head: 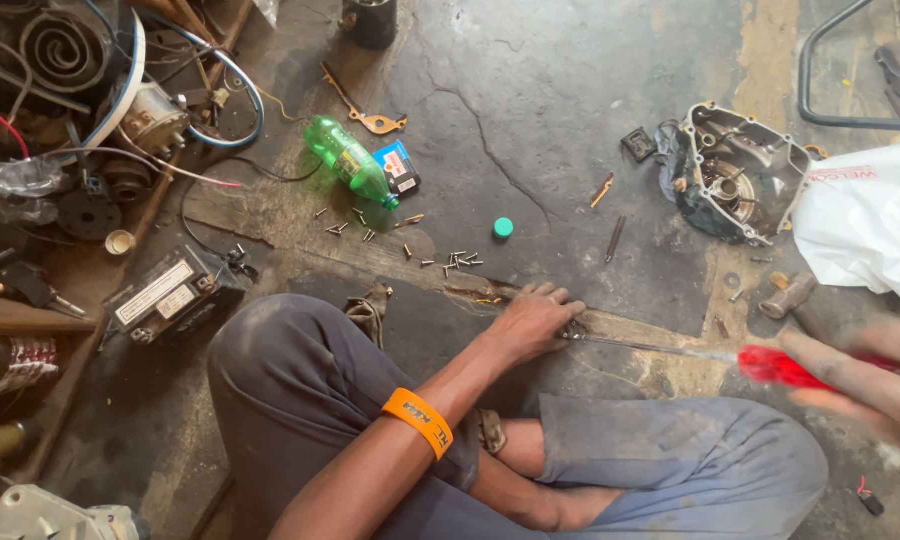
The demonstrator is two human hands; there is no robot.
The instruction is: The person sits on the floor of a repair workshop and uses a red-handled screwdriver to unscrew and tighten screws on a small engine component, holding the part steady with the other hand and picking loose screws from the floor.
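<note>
I sit cross-legged on a stained concrete floor. My left hand [533, 318] rests knuckles-up on the floor, fingers curled over the tip end of a long screwdriver shaft [650, 348]; what lies under the fingers is hidden. An orange wristband [418, 420] circles that forearm. My right hand [870, 382], blurred at the right edge, grips the screwdriver's red handle [782, 366]. Several small screws [452, 262] lie scattered on the floor just beyond my left hand.
A green plastic bottle [348, 160] lies by a small blue box [398, 166]; its green cap [503, 227] sits apart. A metal engine cover [735, 175] and white plastic bag [865, 222] are at right. A black battery box [170, 292], coiled wires [185, 80] and parts crowd the left.
</note>
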